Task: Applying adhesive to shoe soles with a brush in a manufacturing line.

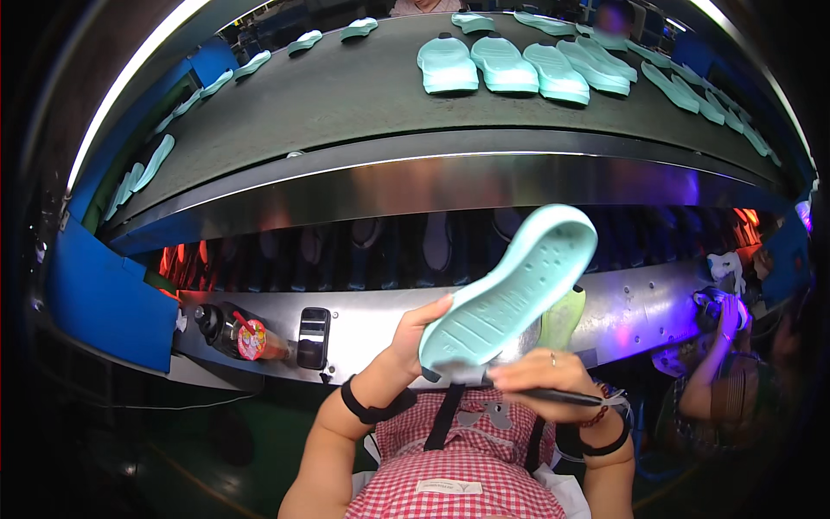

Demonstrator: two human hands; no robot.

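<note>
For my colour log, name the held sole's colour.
The sole in the left hand is pale aqua, best in the head view.

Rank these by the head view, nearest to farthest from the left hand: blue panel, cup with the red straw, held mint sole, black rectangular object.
From the left hand:
1. Held mint sole: in its fingers.
2. Black rectangular object: on the bench, to its left.
3. Cup with the red straw: farther left.
4. Blue panel: far left.

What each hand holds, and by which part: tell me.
Left hand: the mint-green sole, by the side edge near its lower end. Right hand: a brush-like tool, by its dark handle.
</note>
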